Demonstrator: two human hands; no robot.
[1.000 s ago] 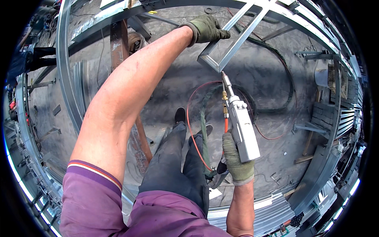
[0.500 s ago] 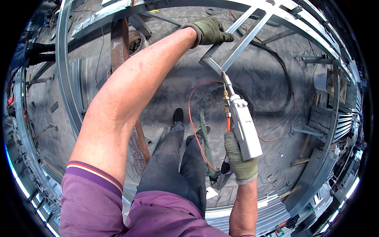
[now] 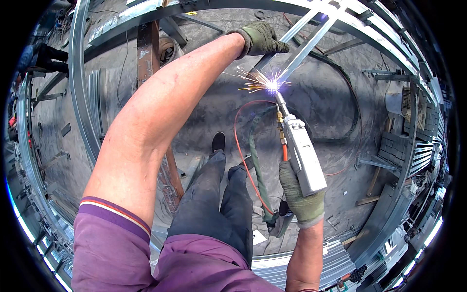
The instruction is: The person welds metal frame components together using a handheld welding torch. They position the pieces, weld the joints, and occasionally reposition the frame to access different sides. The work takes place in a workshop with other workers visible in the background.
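Note:
My right hand (image 3: 302, 202), in a green work glove, grips a white-and-grey handheld welding gun (image 3: 307, 158). The gun has brass fittings and an orange-red hose along its side. Its nozzle meets the near corner of a galvanized steel tube frame (image 3: 306, 48), where a bright violet-white glare throws orange sparks to the left and hides the joint. My left hand (image 3: 260, 40), gloved the same way, is closed over the frame's left tube just beyond that corner; its fingertips are partly hidden.
A green-wrapped cable (image 3: 260, 180) and a thin red hose (image 3: 237, 141) trail over the floor by my feet. A rusty beam (image 3: 148, 53) stands left. Metal profiles (image 3: 304, 260) lie stacked near right. Another person's dark-clothed legs (image 3: 48, 58) show far left.
Glare and sparks have appeared at the frame's corner, where none showed before. My right hand and the welding gun's rear have shifted slightly right. My left hand stays nearly in place.

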